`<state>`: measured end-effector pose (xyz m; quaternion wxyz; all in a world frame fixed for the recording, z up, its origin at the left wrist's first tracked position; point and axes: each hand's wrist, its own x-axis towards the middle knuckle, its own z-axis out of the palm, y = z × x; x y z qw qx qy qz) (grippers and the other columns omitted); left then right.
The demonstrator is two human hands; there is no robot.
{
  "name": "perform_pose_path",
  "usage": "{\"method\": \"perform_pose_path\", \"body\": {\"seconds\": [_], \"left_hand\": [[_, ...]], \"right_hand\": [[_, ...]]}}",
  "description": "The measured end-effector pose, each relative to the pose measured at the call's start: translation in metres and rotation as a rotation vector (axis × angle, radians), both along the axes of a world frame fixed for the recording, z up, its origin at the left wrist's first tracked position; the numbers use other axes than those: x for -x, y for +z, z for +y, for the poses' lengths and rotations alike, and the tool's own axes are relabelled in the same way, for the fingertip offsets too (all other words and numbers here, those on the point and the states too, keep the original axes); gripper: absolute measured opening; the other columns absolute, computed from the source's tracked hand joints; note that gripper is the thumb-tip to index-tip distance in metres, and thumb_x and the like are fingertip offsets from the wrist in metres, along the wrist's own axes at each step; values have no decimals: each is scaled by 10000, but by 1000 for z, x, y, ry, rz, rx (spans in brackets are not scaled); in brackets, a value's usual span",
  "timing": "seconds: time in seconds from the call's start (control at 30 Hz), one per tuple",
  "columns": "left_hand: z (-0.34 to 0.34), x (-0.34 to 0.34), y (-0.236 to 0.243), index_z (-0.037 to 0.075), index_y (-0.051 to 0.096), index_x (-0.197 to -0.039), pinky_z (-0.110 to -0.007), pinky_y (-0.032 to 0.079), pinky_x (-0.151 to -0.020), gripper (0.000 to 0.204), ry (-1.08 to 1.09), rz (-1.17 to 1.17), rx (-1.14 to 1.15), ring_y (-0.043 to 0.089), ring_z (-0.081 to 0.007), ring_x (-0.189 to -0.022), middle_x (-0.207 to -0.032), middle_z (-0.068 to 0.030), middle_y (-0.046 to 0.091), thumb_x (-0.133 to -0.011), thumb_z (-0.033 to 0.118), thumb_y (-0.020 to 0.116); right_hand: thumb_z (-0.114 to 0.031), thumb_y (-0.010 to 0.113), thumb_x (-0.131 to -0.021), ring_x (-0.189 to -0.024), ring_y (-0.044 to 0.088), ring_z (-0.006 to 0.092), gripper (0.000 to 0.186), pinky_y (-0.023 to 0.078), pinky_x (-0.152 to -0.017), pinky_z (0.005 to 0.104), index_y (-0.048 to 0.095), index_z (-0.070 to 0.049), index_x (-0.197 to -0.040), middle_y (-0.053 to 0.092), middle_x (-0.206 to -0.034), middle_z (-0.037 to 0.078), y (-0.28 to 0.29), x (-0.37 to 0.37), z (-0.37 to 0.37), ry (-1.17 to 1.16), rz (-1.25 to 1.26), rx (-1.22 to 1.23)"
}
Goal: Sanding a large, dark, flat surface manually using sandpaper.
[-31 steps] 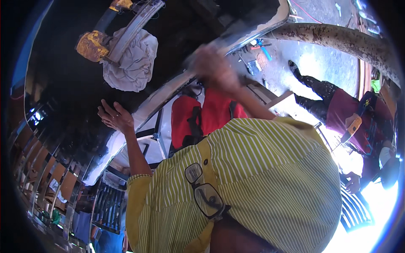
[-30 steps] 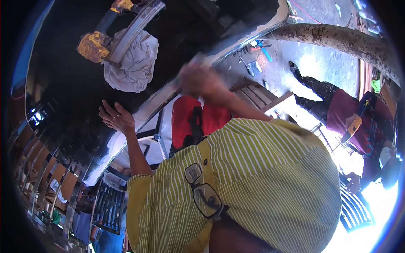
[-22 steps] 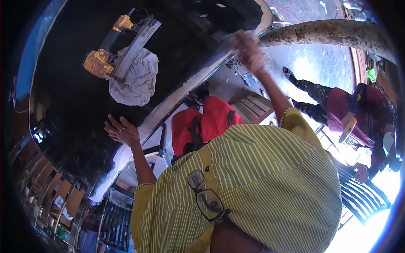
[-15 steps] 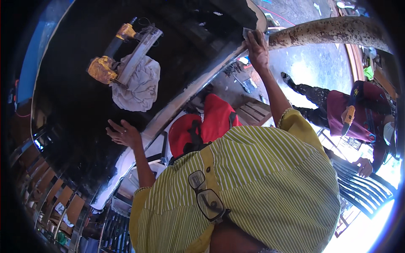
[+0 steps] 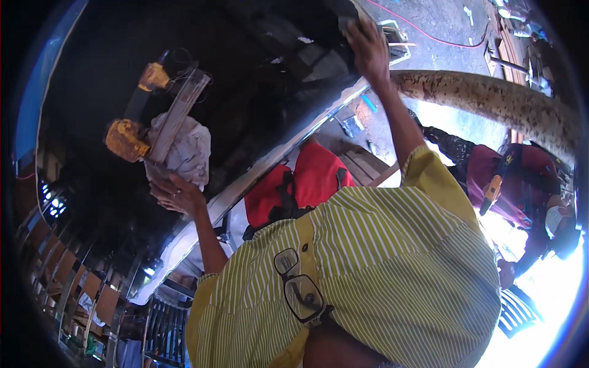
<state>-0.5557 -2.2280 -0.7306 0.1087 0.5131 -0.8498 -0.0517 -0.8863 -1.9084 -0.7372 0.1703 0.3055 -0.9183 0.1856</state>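
Note:
A glossy dark panel [image 5: 257, 116] with a pale, rough edge lies in front of me. On it a worn yellow nail gun [image 5: 127, 140] with a long metal magazine rests on a crumpled whitish rag [image 5: 190, 156]. My left hand [image 5: 178, 195] is over the panel at the near side of the rag, fingers stretched out and holding nothing. At the panel's far right, my right hand [image 5: 370, 52] presses a small grey flat piece [image 5: 347, 23] against the surface under its fingertips. The fingers partly cover that piece, and its exact kind cannot be made out.
A thick, blotchy pale pole [image 5: 485, 101] crosses at the right. Below it a person in a maroon top [image 5: 491, 168] works nearby, a yellow-orange tool [image 5: 492, 191] beside them. Something red [image 5: 319, 172] is under the panel's near edge. A pink hose [image 5: 423, 35] runs over the floor.
My right hand has moved farther away and slightly left over the panel with the grey piece. My left hand is now close against the rag. The whole view has shifted slightly.

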Motion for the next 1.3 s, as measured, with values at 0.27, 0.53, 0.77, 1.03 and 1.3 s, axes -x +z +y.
{"method": "perform_pose_path", "body": {"seconds": [0.27, 0.53, 0.77, 1.03, 1.3], "left_hand": [[2, 10, 2, 70, 253, -1291, -533, 177, -944, 671, 4, -92, 28, 235, -380, -1190, -1275, -218, 261, -839, 547, 120], [3, 11, 3, 86, 261, -1289, -545, 182, -929, 648, -7, -56, 20, 246, -390, -1178, -1270, -229, 263, -843, 532, 115], [0, 8, -1, 89, 270, -1281, -540, 197, -919, 640, -17, -86, 32, 272, -384, -1156, -1267, -229, 268, -843, 525, 106], [3, 11, 2, 122, 260, -1288, -544, 199, -921, 714, -22, -23, 25, 259, -371, -1176, -1285, -202, 258, -800, 609, 76], [4, 8, 0, 77, 266, -1283, -541, 200, -923, 648, -26, -26, 21, 275, -392, -1163, -1271, -247, 271, -842, 527, 113]], "right_hand": [[-92, 534, -758, -1178, 331, 342, 396, 261, -960, 428, 500, -149, -1149, 357, -1276, 151, 4, -44, 8, 6, -19, 62], [-81, 513, -790, -1146, 371, 345, 322, 303, -945, 397, 528, -96, -1112, 411, -1225, 170, 8, -24, 21, 16, -86, -25], [-91, 523, -789, -1170, 347, 343, 357, 300, -954, 396, 513, -133, -1143, 369, -1270, 149, 1, -42, 20, -17, -108, -21], [-92, 526, -784, -1174, 334, 350, 361, 307, -947, 396, 511, -141, -1142, 367, -1264, 162, 5, -30, 15, 63, -79, -32], [-110, 520, -783, -1149, 354, 363, 370, 283, -955, 407, 495, -120, -1152, 396, -1233, 183, 4, -10, 4, 84, -81, 1]]}}
